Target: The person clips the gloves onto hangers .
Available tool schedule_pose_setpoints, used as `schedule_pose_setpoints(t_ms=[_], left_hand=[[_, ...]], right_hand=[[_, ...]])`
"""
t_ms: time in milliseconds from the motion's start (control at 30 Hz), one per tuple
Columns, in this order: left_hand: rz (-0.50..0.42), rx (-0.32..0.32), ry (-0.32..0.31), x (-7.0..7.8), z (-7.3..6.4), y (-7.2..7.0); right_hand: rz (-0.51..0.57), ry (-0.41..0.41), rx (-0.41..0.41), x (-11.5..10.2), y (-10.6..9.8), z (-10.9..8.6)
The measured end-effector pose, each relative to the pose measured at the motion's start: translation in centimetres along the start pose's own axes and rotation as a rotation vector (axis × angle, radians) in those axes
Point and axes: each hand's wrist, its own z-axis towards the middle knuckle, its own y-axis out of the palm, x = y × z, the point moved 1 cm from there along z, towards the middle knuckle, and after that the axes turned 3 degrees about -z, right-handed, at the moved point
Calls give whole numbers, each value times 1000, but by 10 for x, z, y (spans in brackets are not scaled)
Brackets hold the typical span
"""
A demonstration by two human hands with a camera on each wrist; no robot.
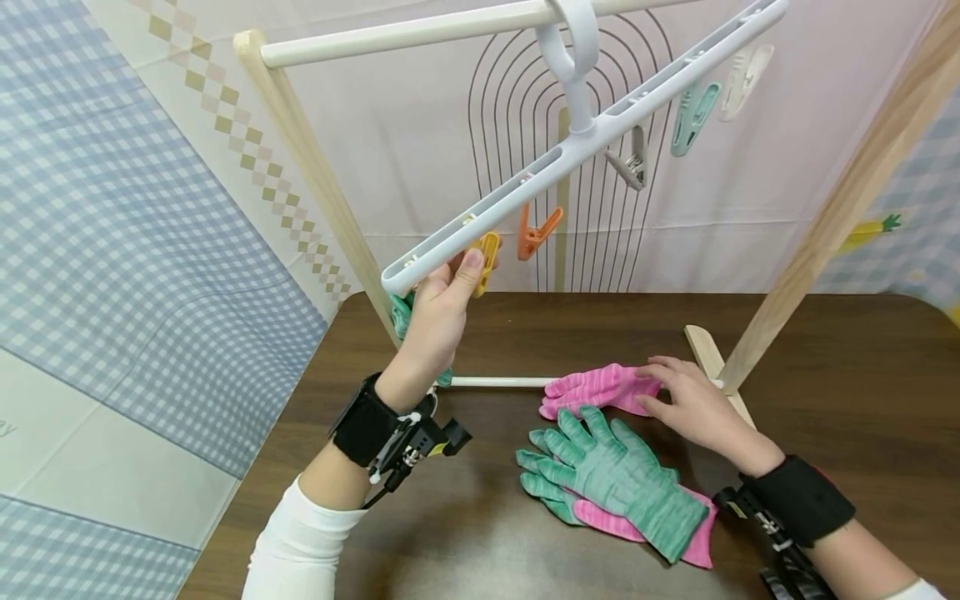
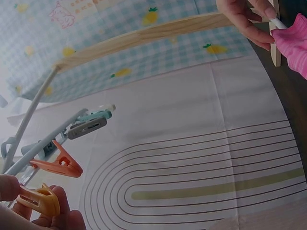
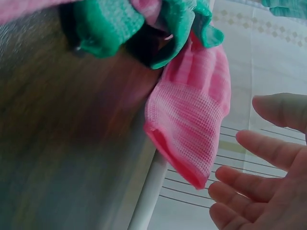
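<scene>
My left hand (image 1: 442,304) is raised to the lower left end of a white hanger (image 1: 517,183), where thumb and fingers pinch a yellow clothespin (image 2: 41,200). Something green, likely a fabric glove (image 1: 402,317), hangs partly hidden behind that hand. Down at the table, my right hand (image 1: 693,404) reaches beside the cuff of a pink glove (image 1: 600,387). In the right wrist view its fingers are spread and stand apart from the pink glove (image 3: 192,124). Closer to me, a green glove (image 1: 615,475) lies on top of other green and pink ones.
Orange (image 1: 536,233), grey (image 1: 632,158), teal (image 1: 693,117) and white (image 1: 746,79) clothespins hang along the hanger. It hooks over the white top bar (image 1: 405,37) of a wooden-legged rack. A white lower bar (image 1: 498,382) runs near the brown table (image 1: 450,533).
</scene>
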Motion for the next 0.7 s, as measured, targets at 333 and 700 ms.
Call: schedule_pose_setpoints(t_ms=[333, 700], left_hand=[[-7, -3, -8, 1, -1, 0], [-8, -1, -5, 1, -2, 1]], right_hand=[[1, 39, -55, 4, 1, -1], [-14, 13, -20, 12, 6, -4]])
